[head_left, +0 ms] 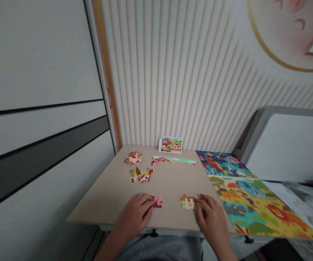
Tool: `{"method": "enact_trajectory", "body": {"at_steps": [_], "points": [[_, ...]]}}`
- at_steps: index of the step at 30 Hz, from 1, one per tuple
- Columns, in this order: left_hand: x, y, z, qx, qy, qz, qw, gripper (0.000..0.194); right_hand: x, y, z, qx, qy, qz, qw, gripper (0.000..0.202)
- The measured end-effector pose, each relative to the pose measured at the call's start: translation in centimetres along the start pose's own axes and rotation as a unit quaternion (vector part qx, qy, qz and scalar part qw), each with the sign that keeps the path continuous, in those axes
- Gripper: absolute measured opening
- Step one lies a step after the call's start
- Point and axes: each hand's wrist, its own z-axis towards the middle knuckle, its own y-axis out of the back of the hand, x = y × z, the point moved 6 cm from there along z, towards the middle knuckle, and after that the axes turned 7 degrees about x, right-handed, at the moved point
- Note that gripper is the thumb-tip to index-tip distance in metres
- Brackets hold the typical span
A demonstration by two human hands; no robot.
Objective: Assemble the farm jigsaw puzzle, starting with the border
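Observation:
Near the table's front edge, my left hand [138, 214] pinches a pink puzzle piece [158, 201] at its left side. To the right, my right hand [212, 215] has thumb and fingertips closed on the right end of a small joined puzzle section [187, 202] with a white fence on green and brown. Farther back lies an assembled strip [176, 160] with a red barn roof and pale blue sky. Two piles of loose pieces are at the left: one pile [134, 158] at the back, another [142, 174] closer to me.
A picture card [171, 144] leans against the ribbed wall behind the beige table [110, 195]. On the right lie a dark blue finished puzzle [224, 164] and a yellow animal puzzle [259, 208]. Clear plastic [308, 203] is beyond them.

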Motion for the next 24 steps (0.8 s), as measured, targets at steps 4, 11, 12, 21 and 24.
{"method": "enact_trajectory", "body": {"at_steps": [4, 11, 12, 21, 24], "points": [[1.1, 0.0, -0.2, -0.03, 0.026, 0.017, 0.999, 0.032, -0.4, -0.5, -0.2, 0.005, 0.007, -0.004, 1.0, 0.025], [9.0, 2.4, 2.8, -0.044, 0.155, 0.121, 0.98, 0.038, -1.0, -1.1, -0.2, -0.001, 0.017, -0.003, 1.0, 0.024], [10.1, 2.5, 3.6, -0.026, 0.164, 0.116, 0.979, 0.042, -1.0, -1.1, -0.2, -0.002, 0.02, -0.004, 1.0, 0.024], [13.6, 0.9, 7.0, 0.009, 0.144, -0.013, 0.989, 0.034, -0.8, -0.9, -0.2, -0.009, 0.014, -0.014, 1.0, 0.025], [15.0, 1.9, 5.7, -0.044, 0.193, -0.099, 0.975, 0.031, -0.4, -0.5, 0.0, -0.008, 0.012, -0.015, 1.0, 0.026]]}}
